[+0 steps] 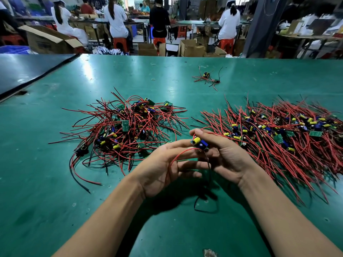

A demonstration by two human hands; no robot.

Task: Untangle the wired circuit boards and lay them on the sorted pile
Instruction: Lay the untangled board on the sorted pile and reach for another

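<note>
Left hand and right hand pinch a circuit board with yellow capacitor, red wires.

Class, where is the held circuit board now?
Head view, centre: the circuit board is held by left hand and right hand, between the tangled pile and sorted pile.

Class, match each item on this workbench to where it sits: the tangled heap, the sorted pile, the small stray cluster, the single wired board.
Items:
1 tangled heap
2 sorted pile
3 small stray cluster
4 single wired board

Places:
A held by left hand and right hand
B far centre of the table
C right side
D left side

Pairs: 1-D, 2-C, 3-B, 4-A
</note>
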